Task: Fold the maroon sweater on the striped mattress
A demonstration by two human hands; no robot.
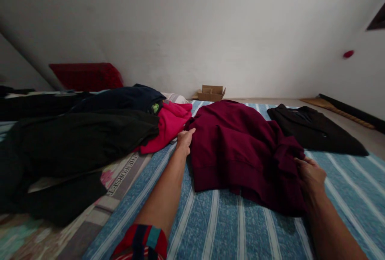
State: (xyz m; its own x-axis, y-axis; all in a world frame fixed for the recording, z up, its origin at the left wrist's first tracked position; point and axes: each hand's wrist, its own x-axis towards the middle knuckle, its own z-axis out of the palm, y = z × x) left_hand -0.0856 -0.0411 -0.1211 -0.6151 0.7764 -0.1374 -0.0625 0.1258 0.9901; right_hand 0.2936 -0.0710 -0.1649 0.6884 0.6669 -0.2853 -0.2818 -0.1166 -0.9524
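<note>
A maroon sweatshirt (228, 143) lies spread and wrinkled on a blue-and-white striped sheet (177, 216), its wide hem band towards me. At its left edge, my left hand (185, 139) is closed on the fabric, some fingers hidden under the cloth. My right hand (311, 175) grips a bunched part at the right side, probably a sleeve, lifting it slightly. Behind my right hand a folded black garment (315, 128) rests flat on the sheet.
To the left, dark garments (81, 139) and a bright pink one (174, 121) are heaped on a patterned cloth (120, 173). An open cardboard box (211, 93) stands by the wall, and a red object (86, 76) leans at the back left.
</note>
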